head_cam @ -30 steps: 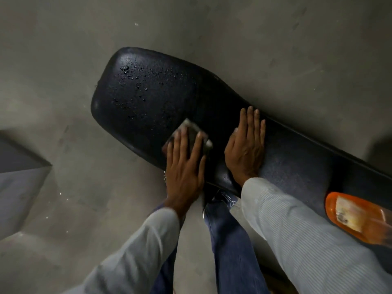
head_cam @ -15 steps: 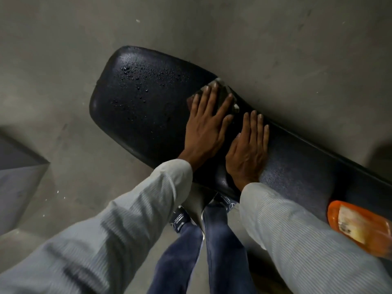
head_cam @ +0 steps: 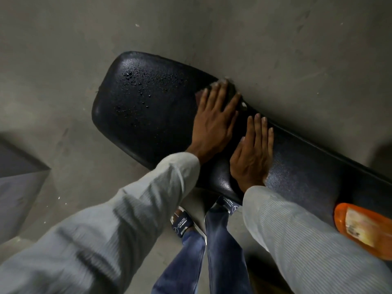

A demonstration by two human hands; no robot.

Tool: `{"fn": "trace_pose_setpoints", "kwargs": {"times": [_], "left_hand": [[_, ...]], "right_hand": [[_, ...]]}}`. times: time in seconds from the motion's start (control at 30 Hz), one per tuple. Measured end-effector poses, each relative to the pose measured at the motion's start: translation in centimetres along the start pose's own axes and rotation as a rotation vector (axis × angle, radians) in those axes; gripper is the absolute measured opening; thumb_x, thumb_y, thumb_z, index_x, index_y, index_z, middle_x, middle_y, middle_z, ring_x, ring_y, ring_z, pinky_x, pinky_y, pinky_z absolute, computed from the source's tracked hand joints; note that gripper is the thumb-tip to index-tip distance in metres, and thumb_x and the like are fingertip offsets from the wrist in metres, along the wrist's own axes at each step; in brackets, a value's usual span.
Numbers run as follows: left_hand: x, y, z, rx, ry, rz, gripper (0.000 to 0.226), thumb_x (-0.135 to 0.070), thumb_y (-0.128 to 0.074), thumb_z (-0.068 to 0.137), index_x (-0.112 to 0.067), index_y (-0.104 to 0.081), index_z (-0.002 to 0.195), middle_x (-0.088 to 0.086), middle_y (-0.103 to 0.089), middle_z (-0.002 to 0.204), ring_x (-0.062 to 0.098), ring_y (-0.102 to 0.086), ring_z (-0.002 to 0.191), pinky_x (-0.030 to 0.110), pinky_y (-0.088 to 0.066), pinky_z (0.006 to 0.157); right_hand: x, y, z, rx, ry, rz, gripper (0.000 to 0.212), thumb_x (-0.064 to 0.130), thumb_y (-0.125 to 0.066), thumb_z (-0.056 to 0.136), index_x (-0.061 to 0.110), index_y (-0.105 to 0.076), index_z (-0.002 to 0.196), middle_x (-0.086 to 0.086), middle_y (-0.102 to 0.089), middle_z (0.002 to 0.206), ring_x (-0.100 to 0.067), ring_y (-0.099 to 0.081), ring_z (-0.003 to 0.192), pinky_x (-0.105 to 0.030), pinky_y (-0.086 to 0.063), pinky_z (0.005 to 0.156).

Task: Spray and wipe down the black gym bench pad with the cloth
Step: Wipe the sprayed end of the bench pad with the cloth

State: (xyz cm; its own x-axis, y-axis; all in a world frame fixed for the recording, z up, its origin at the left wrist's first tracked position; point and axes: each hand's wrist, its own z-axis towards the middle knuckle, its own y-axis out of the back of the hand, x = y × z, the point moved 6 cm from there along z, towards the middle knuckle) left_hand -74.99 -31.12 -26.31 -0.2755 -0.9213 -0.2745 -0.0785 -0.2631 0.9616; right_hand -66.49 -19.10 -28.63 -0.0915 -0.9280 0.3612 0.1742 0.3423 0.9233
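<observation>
Left hand [head_cam: 214,122] flat, fingers spread, pressing cloth [head_cam: 230,87] on droplet-beaded, pebbled bench pad [head_cam: 148,107]; right hand [head_cam: 252,153] flat.

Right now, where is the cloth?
In the head view the cloth lies under the left hand at the far edge of the bench pad, just beyond the right hand.
</observation>
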Motion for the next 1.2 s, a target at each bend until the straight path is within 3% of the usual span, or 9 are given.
{"fn": "trace_pose_setpoints", "kwargs": {"times": [0.07, 0.23, 0.43, 0.63, 0.77, 0.93, 1.0, 1.2], "left_hand": [[-0.6, 0.1, -2.7, 0.036, -0.059, -0.022, 0.055, -0.042, -0.035, 0.114, -0.023, -0.038, 0.166, 0.017, -0.021, 0.176, 0.035, -0.016, 0.165, 0.051, -0.012, 0.135], [4.6, 1.2, -8.1, 0.032, 0.023, 0.019, 0.056, -0.041, -0.037, 0.115, -0.027, -0.031, 0.168, 0.014, -0.016, 0.178, 0.03, -0.013, 0.166, 0.047, -0.009, 0.136], [6.1, 1.6, -0.9, -0.094, 0.43, 0.015, 0.056, -0.043, -0.029, 0.114, -0.029, -0.028, 0.169, 0.015, -0.015, 0.178, 0.032, -0.011, 0.166, 0.051, -0.007, 0.135], [0.9, -0.4, -8.3, 0.053, 0.094, -0.003, 0.058, -0.045, -0.031, 0.115, -0.028, -0.025, 0.169, 0.013, -0.012, 0.179, 0.029, -0.006, 0.167, 0.049, -0.004, 0.136], [5.7, 1.3, -11.2, -0.015, 0.343, 0.036, 0.056, -0.045, -0.032, 0.114, -0.029, -0.031, 0.168, 0.014, -0.017, 0.178, 0.03, -0.011, 0.167, 0.049, -0.008, 0.136], [10.5, 2.9, -4.3, -0.087, 0.553, 0.025, 0.057, -0.044, -0.026, 0.115, -0.029, -0.025, 0.17, 0.016, -0.01, 0.179, 0.033, -0.007, 0.167, 0.051, -0.003, 0.135], [9.2, 2.7, -3.6, -0.078, 0.522, 0.017, 0.057, -0.043, -0.028, 0.114, -0.028, -0.026, 0.169, 0.017, -0.011, 0.178, 0.035, -0.007, 0.166, 0.051, -0.001, 0.135], [4.4, 1.8, -11.5, 0.117, 0.165, 0.022, 0.06, -0.045, -0.03, 0.114, -0.03, -0.019, 0.171, 0.013, -0.006, 0.18, 0.031, -0.002, 0.167, 0.052, -0.006, 0.135]], "right_hand": [[0.1, 0.1, 0.2, 0.008, -0.004, 0.006, 0.057, 0.016, -0.038, 0.11, 0.003, -0.038, 0.166, -0.016, -0.033, 0.176, -0.031, -0.026, 0.167, -0.054, -0.022, 0.135], [0.0, 0.0, 0.1, 0.0, -0.023, -0.021, 0.058, 0.013, -0.044, 0.109, 0.004, -0.039, 0.166, -0.014, -0.034, 0.176, -0.03, -0.027, 0.167, -0.051, -0.022, 0.136], [-0.2, 0.0, 0.1, 0.019, -0.023, -0.032, 0.058, 0.02, -0.04, 0.111, 0.004, -0.038, 0.167, -0.014, -0.032, 0.177, -0.03, -0.025, 0.167, -0.052, -0.021, 0.136], [0.1, 0.0, 0.4, 0.099, -0.007, -0.101, 0.07, 0.036, -0.043, 0.109, 0.006, -0.028, 0.171, -0.015, -0.025, 0.179, -0.031, -0.021, 0.168, -0.053, -0.015, 0.137], [0.1, -0.3, 0.4, 0.164, -0.004, -0.161, 0.072, 0.04, -0.038, 0.11, 0.009, -0.019, 0.173, -0.014, -0.018, 0.181, -0.031, -0.015, 0.169, -0.053, -0.013, 0.137], [0.1, -0.2, 0.2, 0.145, 0.002, -0.156, 0.071, 0.04, -0.036, 0.111, 0.008, -0.02, 0.172, -0.015, -0.02, 0.181, -0.031, -0.016, 0.169, -0.053, -0.012, 0.138], [0.3, -0.1, 0.2, 0.12, 0.014, -0.151, 0.071, 0.039, -0.039, 0.111, 0.007, -0.022, 0.172, -0.016, -0.021, 0.18, -0.032, -0.016, 0.169, -0.053, -0.012, 0.138], [1.0, 0.3, 0.4, 0.082, -0.006, -0.027, 0.062, 0.031, -0.047, 0.111, 0.006, -0.038, 0.167, -0.017, -0.032, 0.176, -0.035, -0.024, 0.167, -0.06, -0.019, 0.134]]}}
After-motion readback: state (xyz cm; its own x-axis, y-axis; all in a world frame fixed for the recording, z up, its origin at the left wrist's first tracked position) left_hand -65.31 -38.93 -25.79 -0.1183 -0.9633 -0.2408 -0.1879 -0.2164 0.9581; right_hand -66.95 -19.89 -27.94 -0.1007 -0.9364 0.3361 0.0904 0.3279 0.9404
